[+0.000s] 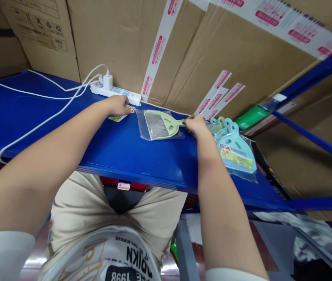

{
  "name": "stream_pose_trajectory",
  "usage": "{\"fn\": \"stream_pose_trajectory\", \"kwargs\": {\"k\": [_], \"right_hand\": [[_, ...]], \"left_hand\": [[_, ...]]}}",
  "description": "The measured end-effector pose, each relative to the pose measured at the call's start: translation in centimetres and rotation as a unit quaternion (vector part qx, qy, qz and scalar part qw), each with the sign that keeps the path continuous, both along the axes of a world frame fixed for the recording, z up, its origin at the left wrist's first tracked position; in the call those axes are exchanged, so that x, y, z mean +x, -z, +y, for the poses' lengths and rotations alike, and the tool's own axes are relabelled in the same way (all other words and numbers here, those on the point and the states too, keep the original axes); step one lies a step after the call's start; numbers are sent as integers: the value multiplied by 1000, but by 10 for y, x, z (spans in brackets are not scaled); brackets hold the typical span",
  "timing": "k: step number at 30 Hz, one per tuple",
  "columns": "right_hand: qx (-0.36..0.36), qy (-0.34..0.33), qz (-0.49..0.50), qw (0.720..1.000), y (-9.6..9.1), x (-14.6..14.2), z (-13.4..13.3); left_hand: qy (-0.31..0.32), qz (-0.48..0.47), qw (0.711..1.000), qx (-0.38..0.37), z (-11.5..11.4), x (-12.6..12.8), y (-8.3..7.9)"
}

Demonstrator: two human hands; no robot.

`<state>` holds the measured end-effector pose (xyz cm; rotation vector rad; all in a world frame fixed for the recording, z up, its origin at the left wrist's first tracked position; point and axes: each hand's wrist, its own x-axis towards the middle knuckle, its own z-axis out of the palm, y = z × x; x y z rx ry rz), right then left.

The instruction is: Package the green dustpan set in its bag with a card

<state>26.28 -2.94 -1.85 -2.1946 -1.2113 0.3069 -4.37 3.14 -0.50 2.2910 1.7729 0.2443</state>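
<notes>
Pale green plastic dustpan with a grey-bristled brush point(157, 125), sealed in a clear bag, lies flat near the middle of a glossy blue desk point(142, 158). Pan end faces left, handle points right.

Right hand point(195, 124): fingers closed on the end of that handle, palm down. Left hand point(118, 105): to the left of the bag, fingers curled down over small printed cards in yellow, green and red point(117, 118); cannot tell whether a card is gripped. Both bare forearms reach forward over the desk.

Just beyond the right hand: a pile of light blue and green bagged plastic dustpans point(236, 142), overlapping, handles away from the person; a yellow and green printed label shows on the top blue one.

Behind the left hand, a long white power strip point(98, 90) with a white cube charger point(107, 82) plugged in.

Back edge: large brown cardboard boxes point(119, 35) sealed with white and red printed tape. Far right, a green-labelled bottle with a white cap point(252, 117), tilted.
</notes>
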Motion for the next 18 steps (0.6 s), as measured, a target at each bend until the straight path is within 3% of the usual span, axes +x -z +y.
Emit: {"fn": "stream_pose_trajectory", "kwargs": {"k": [5, 18], "right_hand": [[10, 1, -86, 996, -1, -1, -2], [-26, -30, -115, 993, -8, -15, -10]], "left_hand": [[-46, -58, 997, 21, 1, -2, 0], [-18, -30, 999, 30, 2, 8, 13]]}}
